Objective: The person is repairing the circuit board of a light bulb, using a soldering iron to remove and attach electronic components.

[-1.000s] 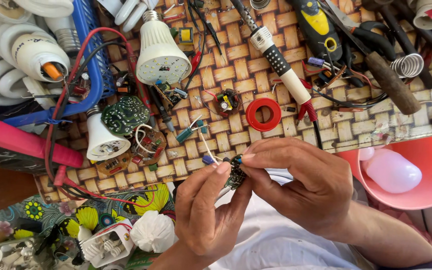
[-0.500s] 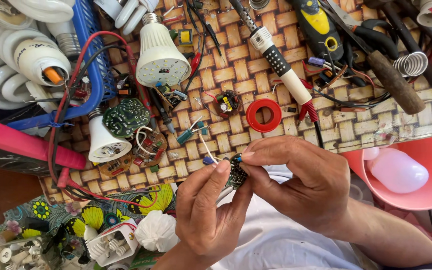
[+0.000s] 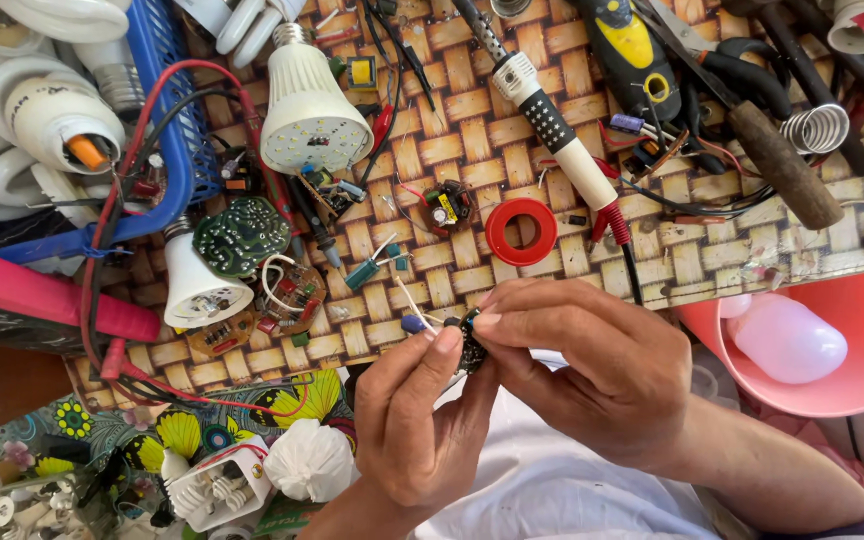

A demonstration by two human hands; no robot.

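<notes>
The left hand (image 3: 422, 430) rose from the lower edge of the view, palm toward the camera, thumb and forefinger extended upward and pinched together at the tips. The right hand (image 3: 592, 375) entered from the lower right, forearm angled across the lap, back of the hand facing the camera, fingers curled leftward. The fingertips of both hands met at centre, closed in a pinch grip.

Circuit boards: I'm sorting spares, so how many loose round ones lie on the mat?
3, clustered at left: a green board, a wired board, a brown board below the bulb housing. Others may be hidden.
</notes>
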